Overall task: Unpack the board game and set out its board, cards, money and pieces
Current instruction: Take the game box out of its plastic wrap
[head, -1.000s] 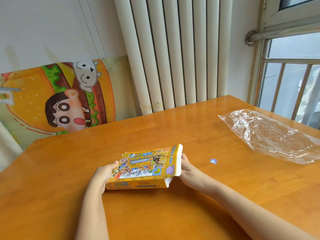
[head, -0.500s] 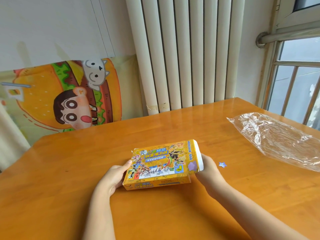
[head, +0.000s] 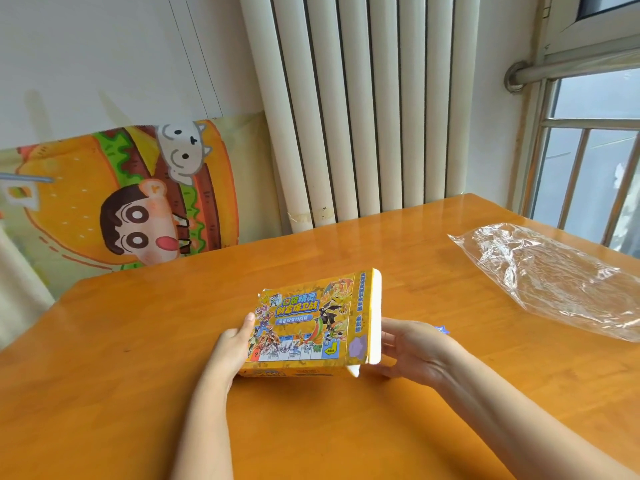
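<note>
A yellow board game box with cartoon creatures on its lid sits low over the orange wooden table, in the middle. My left hand grips its left end, thumb on the lid. The end flap on the right stands open, its white inner side showing. A small side tab sticks out below it. My right hand is just right of that open end, fingers loosely spread, tips against the flap. The box's contents are hidden.
A crumpled clear plastic wrap lies at the table's right side. A tiny blue star peeks out behind my right hand. A white radiator, a cartoon burger poster and a barred window are behind the table.
The box's right end flap has swung open and now stands up. My right hand has drawn slightly off the end. My left hand keeps its hold.
</note>
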`<action>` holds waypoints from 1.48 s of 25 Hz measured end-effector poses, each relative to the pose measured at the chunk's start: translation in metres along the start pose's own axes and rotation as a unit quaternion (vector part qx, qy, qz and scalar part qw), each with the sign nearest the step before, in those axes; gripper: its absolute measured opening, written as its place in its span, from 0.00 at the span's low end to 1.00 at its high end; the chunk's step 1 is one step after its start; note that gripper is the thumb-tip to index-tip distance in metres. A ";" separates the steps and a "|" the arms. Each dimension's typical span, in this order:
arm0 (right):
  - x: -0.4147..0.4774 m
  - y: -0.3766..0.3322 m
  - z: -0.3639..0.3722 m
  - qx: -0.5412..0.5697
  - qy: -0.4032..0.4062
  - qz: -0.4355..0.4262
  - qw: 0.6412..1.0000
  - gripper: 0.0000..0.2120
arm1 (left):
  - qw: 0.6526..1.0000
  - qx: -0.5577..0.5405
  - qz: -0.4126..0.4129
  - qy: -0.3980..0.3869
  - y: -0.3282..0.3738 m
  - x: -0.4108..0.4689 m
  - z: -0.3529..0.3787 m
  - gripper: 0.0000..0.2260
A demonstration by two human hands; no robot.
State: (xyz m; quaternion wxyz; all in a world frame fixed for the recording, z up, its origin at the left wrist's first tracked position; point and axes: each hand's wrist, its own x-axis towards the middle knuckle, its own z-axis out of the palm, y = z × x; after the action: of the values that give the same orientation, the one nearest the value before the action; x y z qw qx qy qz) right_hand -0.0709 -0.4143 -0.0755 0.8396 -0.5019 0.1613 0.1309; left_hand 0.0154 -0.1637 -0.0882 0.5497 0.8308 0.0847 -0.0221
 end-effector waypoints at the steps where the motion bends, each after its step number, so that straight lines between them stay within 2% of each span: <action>1: -0.001 -0.001 0.000 0.003 -0.003 -0.002 1.000 0.08 | 1.000 0.006 0.001 0.007 0.001 -0.001 0.000 0.17; 5: -0.002 -0.001 0.001 0.062 -0.038 -0.019 0.997 0.10 | 0.995 0.081 0.042 0.034 0.000 0.006 0.001 0.21; 9: -0.003 0.000 0.006 0.090 -0.064 -0.028 0.993 0.15 | 0.990 0.105 0.082 0.055 -0.001 0.009 0.002 0.23; 12: 0.000 0.004 0.005 0.075 -0.069 -0.010 0.995 0.24 | 0.991 0.098 0.076 0.048 -0.005 0.014 0.003 0.23; 14: 0.004 0.007 0.003 0.064 -0.056 -0.001 0.996 0.26 | 0.997 0.054 0.040 0.026 -0.009 0.021 0.002 0.23; 16: 0.005 0.008 0.003 0.072 -0.048 0.007 0.996 0.24 | 1.000 -0.003 -0.004 0.008 -0.014 0.022 -0.002 0.21; 17: 0.006 0.006 0.001 0.080 -0.044 0.009 0.996 0.19 | 0.999 -0.028 -0.016 0.003 -0.015 0.020 -0.006 0.22; 19: 0.003 -0.003 -0.004 0.111 -0.022 0.005 0.994 0.08 | 0.996 -0.067 -0.053 0.017 -0.020 0.023 -0.017 0.30; 21: 0.003 -0.013 -0.013 0.150 -0.006 0.006 0.989 0.09 | 0.992 -0.096 -0.073 0.031 -0.027 0.026 -0.033 0.37; 23: 0.001 -0.017 -0.021 0.167 -0.006 0.001 0.986 0.12 | 0.989 -0.112 -0.086 0.042 -0.031 0.024 -0.048 0.39; 25: -0.001 -0.019 -0.023 0.145 -0.022 -0.001 0.989 0.12 | 0.985 -0.122 -0.099 0.064 -0.033 0.023 -0.057 0.38; 27: -0.004 -0.019 -0.025 0.053 -0.036 -0.017 0.998 0.11 | 0.986 -0.125 -0.099 0.055 -0.027 0.017 -0.060 0.37; 29: -0.006 -0.016 -0.026 -0.033 -0.055 -0.033 0.997 0.21 | 0.987 -0.124 -0.092 0.049 -0.024 0.015 -0.062 0.37; 32: -0.003 -0.010 -0.025 -0.069 -0.058 -0.028 0.996 0.35 | 0.984 -0.146 -0.088 0.058 -0.027 0.014 -0.069 0.39; 34: -0.003 -0.011 -0.022 -0.070 -0.054 -0.033 0.996 0.34 | 0.980 -0.162 -0.099 0.065 -0.033 0.014 -0.073 0.40; 37: -0.005 -0.015 -0.022 -0.057 -0.039 -0.045 0.997 0.26 | 0.967 -0.199 -0.123 0.100 -0.045 0.017 -0.085 0.36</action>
State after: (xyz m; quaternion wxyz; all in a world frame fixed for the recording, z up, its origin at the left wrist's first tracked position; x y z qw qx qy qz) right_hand -0.0731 -0.4412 -0.0714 0.8204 -0.5502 0.0976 0.1215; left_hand 0.0198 -0.0667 -0.0975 0.6855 0.6860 0.2439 0.0108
